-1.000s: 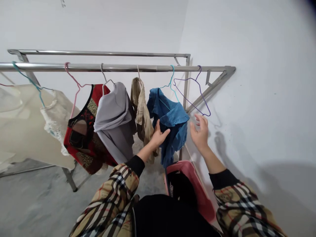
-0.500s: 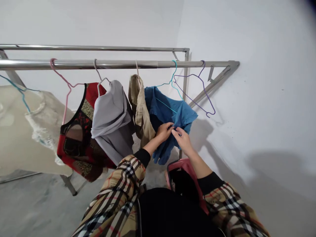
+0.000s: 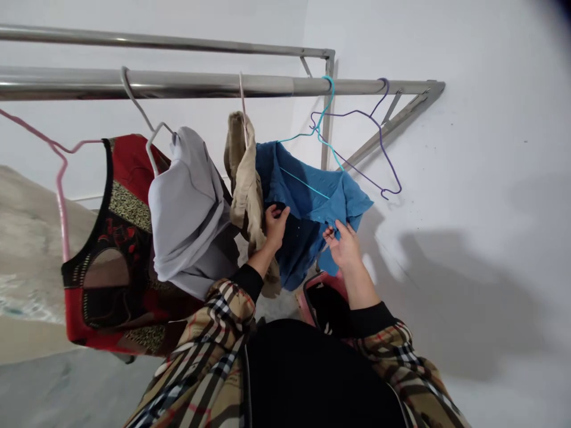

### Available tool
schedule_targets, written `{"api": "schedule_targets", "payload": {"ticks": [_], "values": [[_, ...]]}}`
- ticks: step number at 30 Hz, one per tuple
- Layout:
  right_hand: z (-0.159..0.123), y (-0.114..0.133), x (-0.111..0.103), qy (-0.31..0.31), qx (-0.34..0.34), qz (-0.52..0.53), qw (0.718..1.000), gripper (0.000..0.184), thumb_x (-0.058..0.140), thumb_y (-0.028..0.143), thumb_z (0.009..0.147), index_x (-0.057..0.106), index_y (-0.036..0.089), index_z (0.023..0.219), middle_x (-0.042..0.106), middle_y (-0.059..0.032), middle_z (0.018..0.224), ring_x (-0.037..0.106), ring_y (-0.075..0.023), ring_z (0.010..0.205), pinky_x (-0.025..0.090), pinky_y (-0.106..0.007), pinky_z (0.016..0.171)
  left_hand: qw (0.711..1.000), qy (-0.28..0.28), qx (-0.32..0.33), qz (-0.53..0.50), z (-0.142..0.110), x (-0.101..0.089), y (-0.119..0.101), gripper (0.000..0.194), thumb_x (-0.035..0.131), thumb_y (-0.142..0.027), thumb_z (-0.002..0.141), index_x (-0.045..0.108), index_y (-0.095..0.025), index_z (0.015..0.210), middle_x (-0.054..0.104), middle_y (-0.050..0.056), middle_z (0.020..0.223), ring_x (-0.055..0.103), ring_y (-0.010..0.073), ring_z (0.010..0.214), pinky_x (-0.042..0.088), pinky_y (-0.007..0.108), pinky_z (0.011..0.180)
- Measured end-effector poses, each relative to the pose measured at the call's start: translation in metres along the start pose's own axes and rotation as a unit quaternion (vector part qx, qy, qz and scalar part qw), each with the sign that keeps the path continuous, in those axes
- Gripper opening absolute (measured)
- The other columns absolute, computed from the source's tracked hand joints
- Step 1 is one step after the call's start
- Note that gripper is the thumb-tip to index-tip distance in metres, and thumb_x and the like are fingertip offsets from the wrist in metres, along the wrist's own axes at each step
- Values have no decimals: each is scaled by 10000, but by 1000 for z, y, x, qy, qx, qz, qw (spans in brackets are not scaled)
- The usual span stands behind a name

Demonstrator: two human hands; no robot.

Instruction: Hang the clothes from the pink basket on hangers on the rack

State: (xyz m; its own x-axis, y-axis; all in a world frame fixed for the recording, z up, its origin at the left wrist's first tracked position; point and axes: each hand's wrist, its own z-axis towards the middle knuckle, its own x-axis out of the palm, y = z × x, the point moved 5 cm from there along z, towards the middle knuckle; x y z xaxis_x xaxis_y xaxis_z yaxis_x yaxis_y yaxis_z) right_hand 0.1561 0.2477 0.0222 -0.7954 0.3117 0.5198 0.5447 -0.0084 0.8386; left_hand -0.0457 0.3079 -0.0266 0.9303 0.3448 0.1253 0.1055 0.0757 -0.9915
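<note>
A blue cloth shirt [image 3: 303, 196] hangs from a teal wire hanger [image 3: 327, 107] on the front steel rail [image 3: 178, 84]. My left hand [image 3: 275, 227] grips the shirt's dark inner fold near the middle. My right hand [image 3: 343, 245] pinches the shirt's lower edge further right. Beside the shirt hang a beige garment [image 3: 243, 178] and a grey garment [image 3: 187, 208], each on its own hanger. Further left, a red patterned garment [image 3: 120, 238] hangs from a pink hanger [image 3: 60, 178]. The shirt's lower part is partly hidden behind my hands.
A purple wire hanger [image 3: 370, 148] hangs bare at the rail's right end, close to the white wall [image 3: 468, 119]. A pink basket [image 3: 323, 297] with dark contents sits below my hands. A second steel rail [image 3: 156, 41] runs behind.
My hands have moved apart from their close position at the shirt's middle, the right one going lower right. The view has shifted, with the rails now higher in the picture and the garments larger.
</note>
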Motion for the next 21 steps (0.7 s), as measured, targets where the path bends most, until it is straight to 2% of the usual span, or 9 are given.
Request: {"api": "schedule_targets", "payload": {"ticks": [2, 5, 7, 10, 14, 17, 19, 21], "values": [[1, 1, 0, -1, -9, -11, 1000, 368, 804, 335, 612, 511, 232, 808, 576, 91, 618, 581, -77, 567, 541, -238, 586, 999, 12, -43, -21, 9, 5, 3, 432, 665, -421, 827, 521, -193, 1164, 621, 23, 880, 595, 119, 730, 456, 223, 609], [-1, 3, 1, -1, -19, -20, 1000, 361, 806, 322, 617, 523, 231, 823, 594, 85, 648, 607, -88, 604, 543, -252, 616, 996, 38, -66, -42, 17, 16, 1, 289, 685, -392, 801, 580, -194, 983, 599, -6, 761, 568, 110, 642, 436, 217, 564], [-3, 4, 3, 9, -20, -24, 999, 349, 804, 314, 618, 551, 230, 844, 624, 73, 676, 631, -100, 643, 544, -265, 651, 996, 53, -50, -54, 19, 22, -6, 204, 672, -366, 807, 586, -192, 870, 584, -15, 727, 560, 106, 643, 450, 222, 591], [-7, 8, 6, 24, -25, -39, 999, 335, 799, 300, 617, 610, 225, 883, 681, 41, 755, 665, -129, 721, 544, -288, 701, 995, 77, -2, -67, 15, 28, -21, 199, 709, -354, 771, 610, -186, 818, 612, -8, 763, 580, 121, 722, 484, 249, 695], [-8, 16, 13, 26, -68, -102, 992, 305, 773, 334, 660, 647, 227, 916, 726, 11, 866, 688, -154, 797, 546, -315, 759, 977, 177, 111, -45, 1, 40, -45, 253, 714, -415, 763, 674, -181, 851, 687, 47, 865, 626, 179, 850, 501, 311, 818], [-8, 21, 25, 61, -101, -163, 980, 285, 714, 391, 728, 657, 223, 951, 742, -19, 940, 697, -188, 901, 549, -357, 834, 953, 257, 158, -28, -13, 49, -50, 336, 673, -441, 796, 677, -176, 1003, 705, 90, 982, 648, 219, 966, 501, 356, 891], [-7, 22, 32, 80, -115, -184, 973, 306, 692, 409, 750, 665, 221, 989, 742, -34, 1009, 688, -197, 974, 539, -373, 890, 942, 284, 180, -9, -21, 54, -47, 423, 688, -413, 786, 641, -182, 1136, 684, 107, 1105, 621, 239, 1091, 467, 383, 984], [-6, 22, 37, 102, -122, -195, 968, 341, 694, 415, 754, 669, 224, 1036, 731, -42, 1083, 675, -198, 1029, 524, -378, 936, 939, 271, 209, 12, -26, 57, -45, 472, 707, -378, 771, 621, -187, 1194, 655, 113, 1188, 576, 251, 1183, 416, 395, 1057]]}}
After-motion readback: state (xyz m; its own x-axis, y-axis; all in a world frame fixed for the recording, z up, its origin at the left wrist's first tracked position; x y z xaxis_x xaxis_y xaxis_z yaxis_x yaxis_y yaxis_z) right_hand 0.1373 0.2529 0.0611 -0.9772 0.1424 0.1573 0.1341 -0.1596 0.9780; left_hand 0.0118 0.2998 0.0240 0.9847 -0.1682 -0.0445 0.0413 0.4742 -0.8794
